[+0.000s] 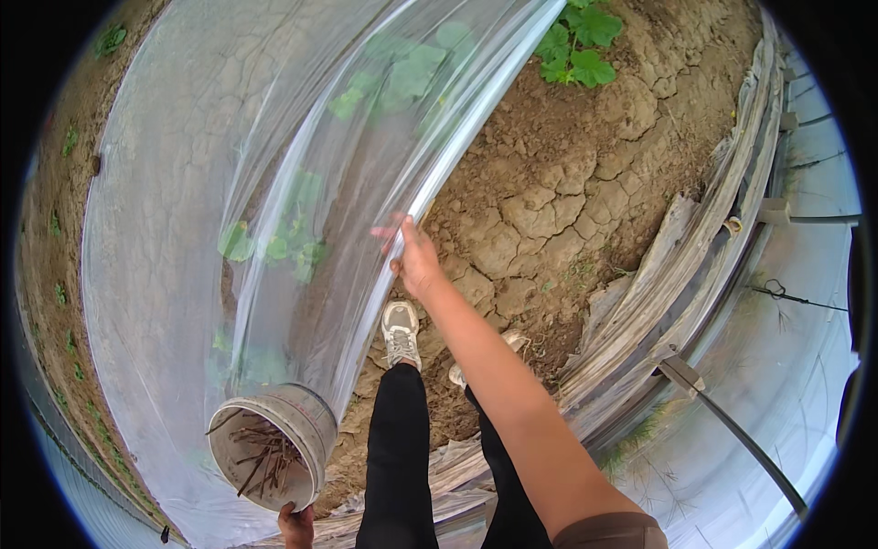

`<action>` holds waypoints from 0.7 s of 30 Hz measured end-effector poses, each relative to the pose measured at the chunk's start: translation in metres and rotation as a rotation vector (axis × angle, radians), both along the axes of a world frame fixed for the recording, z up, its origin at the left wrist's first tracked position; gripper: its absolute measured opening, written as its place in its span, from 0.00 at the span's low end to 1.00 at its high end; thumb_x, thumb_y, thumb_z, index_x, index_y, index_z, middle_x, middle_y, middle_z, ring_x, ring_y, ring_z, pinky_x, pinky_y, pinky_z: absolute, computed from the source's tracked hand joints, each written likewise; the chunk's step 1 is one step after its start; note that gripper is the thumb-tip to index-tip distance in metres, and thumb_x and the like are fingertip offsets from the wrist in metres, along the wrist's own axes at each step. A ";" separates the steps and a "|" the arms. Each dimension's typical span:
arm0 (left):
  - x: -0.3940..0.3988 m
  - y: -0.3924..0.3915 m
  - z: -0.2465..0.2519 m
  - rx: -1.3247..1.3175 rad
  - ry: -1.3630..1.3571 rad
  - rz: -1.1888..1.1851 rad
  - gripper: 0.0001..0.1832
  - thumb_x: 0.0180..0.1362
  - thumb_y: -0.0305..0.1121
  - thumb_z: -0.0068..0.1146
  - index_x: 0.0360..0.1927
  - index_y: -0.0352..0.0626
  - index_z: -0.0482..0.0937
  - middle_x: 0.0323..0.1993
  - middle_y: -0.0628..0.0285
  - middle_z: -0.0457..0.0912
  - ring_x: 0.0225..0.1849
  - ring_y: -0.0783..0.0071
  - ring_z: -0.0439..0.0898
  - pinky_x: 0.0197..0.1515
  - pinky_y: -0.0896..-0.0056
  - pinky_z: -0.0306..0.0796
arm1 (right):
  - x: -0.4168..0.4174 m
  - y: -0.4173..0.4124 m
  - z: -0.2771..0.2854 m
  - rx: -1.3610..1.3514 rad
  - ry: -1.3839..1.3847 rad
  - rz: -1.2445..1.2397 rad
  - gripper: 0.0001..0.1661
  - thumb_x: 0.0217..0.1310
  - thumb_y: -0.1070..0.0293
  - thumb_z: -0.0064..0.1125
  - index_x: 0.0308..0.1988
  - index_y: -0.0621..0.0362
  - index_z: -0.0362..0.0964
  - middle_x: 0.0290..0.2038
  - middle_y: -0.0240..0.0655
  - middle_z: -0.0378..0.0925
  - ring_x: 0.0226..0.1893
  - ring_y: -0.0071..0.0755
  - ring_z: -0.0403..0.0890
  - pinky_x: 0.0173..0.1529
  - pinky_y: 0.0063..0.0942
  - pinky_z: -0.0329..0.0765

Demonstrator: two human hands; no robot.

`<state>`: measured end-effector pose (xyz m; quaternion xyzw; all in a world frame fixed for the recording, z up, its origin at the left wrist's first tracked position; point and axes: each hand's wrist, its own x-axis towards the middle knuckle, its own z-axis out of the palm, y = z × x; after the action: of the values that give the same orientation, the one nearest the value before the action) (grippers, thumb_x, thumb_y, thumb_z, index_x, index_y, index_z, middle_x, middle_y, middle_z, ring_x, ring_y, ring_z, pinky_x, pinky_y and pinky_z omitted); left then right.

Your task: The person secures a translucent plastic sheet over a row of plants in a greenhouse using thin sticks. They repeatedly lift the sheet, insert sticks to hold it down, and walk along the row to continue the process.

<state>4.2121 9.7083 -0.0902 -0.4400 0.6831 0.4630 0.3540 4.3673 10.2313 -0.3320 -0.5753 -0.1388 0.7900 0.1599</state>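
Observation:
My right hand (416,261) grips the gathered edge of a clear plastic film (164,206), thumb on the near side. Its fingers show blurred through the sheet. At the bottom of the view, my left hand (297,527) holds the rim of a worn whitish plastic bucket (319,418). The bucket is tilted towards me, and a bundle of thin brown sticks (271,453) lies inside it. Under the film are leafy green plants (291,240), partly veiled by its folds. Another leafy plant (593,65) stands uncovered beyond the film's edge.
Cracked dry soil (542,219) runs along the right of the film. Farther right is a bank of crumpled old sheeting (658,302) beside a translucent greenhouse wall (741,412) with dark rods. My shoe (400,329) stands by the film's edge. Small seedlings (60,295) dot the left soil.

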 end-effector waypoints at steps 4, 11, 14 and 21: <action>0.007 -0.090 0.019 0.174 0.077 -0.023 0.34 0.39 0.24 0.46 0.58 0.37 0.64 0.56 0.53 0.70 0.56 0.53 0.69 0.58 0.52 0.64 | 0.029 -0.022 0.123 0.073 0.097 0.020 0.26 0.70 0.53 0.31 0.57 0.59 0.59 0.44 0.35 0.76 0.28 0.18 0.67 0.20 0.13 0.59; 0.040 -0.102 0.091 0.076 0.086 0.089 0.32 0.41 0.28 0.45 0.57 0.37 0.65 0.55 0.52 0.71 0.54 0.52 0.71 0.56 0.50 0.65 | 0.165 -0.076 0.250 0.071 0.018 -0.162 0.13 0.65 0.64 0.47 0.45 0.61 0.66 0.38 0.35 0.78 0.26 0.18 0.72 0.25 0.15 0.65; 0.060 -0.102 0.109 0.060 0.083 0.027 0.31 0.42 0.28 0.44 0.56 0.37 0.66 0.54 0.54 0.72 0.53 0.53 0.72 0.54 0.51 0.67 | 0.237 -0.098 0.248 0.039 -0.116 -0.195 0.06 0.63 0.67 0.50 0.40 0.56 0.68 0.31 0.37 0.79 0.20 0.15 0.71 0.16 0.12 0.54; 0.110 -0.013 0.132 0.071 0.042 -0.046 0.27 0.45 0.28 0.44 0.53 0.36 0.68 0.49 0.52 0.76 0.50 0.54 0.75 0.53 0.51 0.70 | 0.369 -0.155 0.136 -0.006 -0.443 -0.327 0.07 0.61 0.71 0.51 0.31 0.63 0.70 0.20 0.35 0.73 0.19 0.27 0.73 0.24 0.27 0.69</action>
<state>4.3225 9.6957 0.0416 -0.4014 0.6836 0.4878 0.3656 4.7364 10.0765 -0.1958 -0.7493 -0.0736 0.6091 0.2493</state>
